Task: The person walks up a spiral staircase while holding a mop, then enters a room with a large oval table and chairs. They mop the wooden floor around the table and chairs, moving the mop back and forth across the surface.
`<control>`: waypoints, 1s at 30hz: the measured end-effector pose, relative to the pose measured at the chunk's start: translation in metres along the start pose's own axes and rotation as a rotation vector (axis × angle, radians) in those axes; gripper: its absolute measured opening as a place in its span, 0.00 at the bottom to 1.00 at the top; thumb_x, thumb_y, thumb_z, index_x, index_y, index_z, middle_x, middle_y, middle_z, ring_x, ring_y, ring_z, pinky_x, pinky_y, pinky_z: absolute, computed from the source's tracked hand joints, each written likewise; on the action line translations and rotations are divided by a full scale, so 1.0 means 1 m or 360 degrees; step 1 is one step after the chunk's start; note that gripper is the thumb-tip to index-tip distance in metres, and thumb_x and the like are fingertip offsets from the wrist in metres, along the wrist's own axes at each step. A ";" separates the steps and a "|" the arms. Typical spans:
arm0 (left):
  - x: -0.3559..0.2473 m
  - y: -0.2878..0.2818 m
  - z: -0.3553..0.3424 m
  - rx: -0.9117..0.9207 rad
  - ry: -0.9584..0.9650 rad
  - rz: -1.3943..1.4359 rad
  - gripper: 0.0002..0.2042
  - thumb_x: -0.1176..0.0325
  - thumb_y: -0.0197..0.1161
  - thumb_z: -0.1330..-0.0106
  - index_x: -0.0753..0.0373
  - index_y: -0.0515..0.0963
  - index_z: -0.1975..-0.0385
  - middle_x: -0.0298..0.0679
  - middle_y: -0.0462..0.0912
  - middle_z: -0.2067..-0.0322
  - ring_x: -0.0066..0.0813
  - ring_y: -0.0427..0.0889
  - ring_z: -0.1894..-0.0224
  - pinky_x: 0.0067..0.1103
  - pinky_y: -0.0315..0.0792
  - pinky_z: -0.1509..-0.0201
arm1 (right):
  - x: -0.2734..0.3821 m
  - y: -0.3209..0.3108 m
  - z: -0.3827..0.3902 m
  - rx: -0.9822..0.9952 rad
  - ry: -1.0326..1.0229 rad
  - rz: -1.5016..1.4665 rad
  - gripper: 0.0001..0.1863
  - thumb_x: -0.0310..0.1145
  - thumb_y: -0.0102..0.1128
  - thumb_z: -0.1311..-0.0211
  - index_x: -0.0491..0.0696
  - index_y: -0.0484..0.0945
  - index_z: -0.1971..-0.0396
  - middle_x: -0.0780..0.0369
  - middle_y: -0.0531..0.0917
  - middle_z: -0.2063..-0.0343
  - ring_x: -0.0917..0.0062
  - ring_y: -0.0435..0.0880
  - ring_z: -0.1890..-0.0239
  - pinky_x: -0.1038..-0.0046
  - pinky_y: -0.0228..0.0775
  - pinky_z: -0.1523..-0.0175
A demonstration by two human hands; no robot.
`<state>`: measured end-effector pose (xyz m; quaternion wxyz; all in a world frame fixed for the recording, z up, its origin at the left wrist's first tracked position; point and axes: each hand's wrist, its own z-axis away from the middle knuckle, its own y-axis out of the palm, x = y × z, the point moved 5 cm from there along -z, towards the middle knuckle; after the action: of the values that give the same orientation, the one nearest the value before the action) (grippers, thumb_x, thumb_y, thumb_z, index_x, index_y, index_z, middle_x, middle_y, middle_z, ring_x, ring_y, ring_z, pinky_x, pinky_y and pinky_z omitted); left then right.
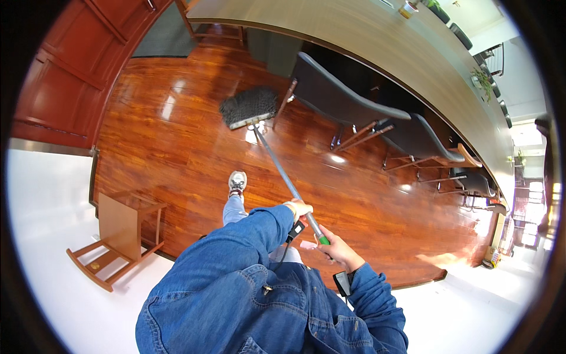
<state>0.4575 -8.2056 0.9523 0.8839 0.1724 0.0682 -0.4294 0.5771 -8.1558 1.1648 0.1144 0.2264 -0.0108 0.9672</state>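
Both my hands are closed around the grey pole of a flat mop (276,158). My left hand (299,208) grips the shaft partway up, with the denim sleeve reaching across in front of me. Lower in the picture, my right hand (341,250) wraps the pole's end by a green section (323,240). The mop's dark grey shaggy head (250,105) lies on the shiny reddish wooden floor (194,135), close to the leg of the nearest dark chair (345,91).
A long table (354,35) runs from the top to the right, with several dark chairs along it. A wooden chair (121,227) stands at the left by the white wall. Red panelled doors (71,71) are at the upper left. My shoe (237,181) is on the floor.
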 end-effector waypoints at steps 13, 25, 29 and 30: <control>0.022 0.189 -0.044 0.0562 -0.0136 0.1878 0.02 0.75 0.54 0.36 0.64 0.69 0.67 0.41 0.76 0.71 0.39 0.80 0.64 0.43 0.76 0.54 | 0.023 -0.102 0.170 -0.0708 -0.0002 0.2687 0.15 0.35 0.53 0.40 0.46 0.73 0.54 0.55 0.83 0.73 0.63 0.84 0.69 0.64 0.75 0.66; 0.048 0.003 0.048 0.0470 0.0475 0.2644 0.02 0.76 0.53 0.40 0.63 0.68 0.70 0.41 0.77 0.73 0.34 0.81 0.69 0.34 0.81 0.62 | 0.133 0.089 0.133 -0.0396 -0.1031 0.3515 0.08 0.30 0.53 0.42 0.45 0.79 0.66 0.54 0.80 0.82 0.60 0.81 0.77 0.61 0.74 0.70; 0.117 -0.055 0.080 0.0379 0.0616 0.2890 0.05 0.77 0.53 0.40 0.67 0.67 0.66 0.45 0.76 0.69 0.38 0.81 0.65 0.38 0.80 0.62 | 0.122 0.169 0.133 -0.0182 -0.1350 0.3627 0.09 0.32 0.51 0.37 0.45 0.79 0.66 0.55 0.80 0.82 0.61 0.82 0.76 0.64 0.74 0.70; 0.136 -0.065 0.086 0.0316 0.0683 0.2943 0.04 0.76 0.53 0.40 0.66 0.67 0.67 0.45 0.77 0.68 0.39 0.81 0.64 0.40 0.80 0.59 | 0.117 0.187 0.132 -0.0123 -0.1451 0.3662 0.10 0.33 0.50 0.36 0.45 0.79 0.66 0.55 0.80 0.82 0.61 0.82 0.76 0.64 0.74 0.71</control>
<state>0.4890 -8.3738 0.9800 0.8233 0.3074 0.0288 0.4763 0.4905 -8.3222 1.3410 -0.8093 0.3977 -0.2707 0.3371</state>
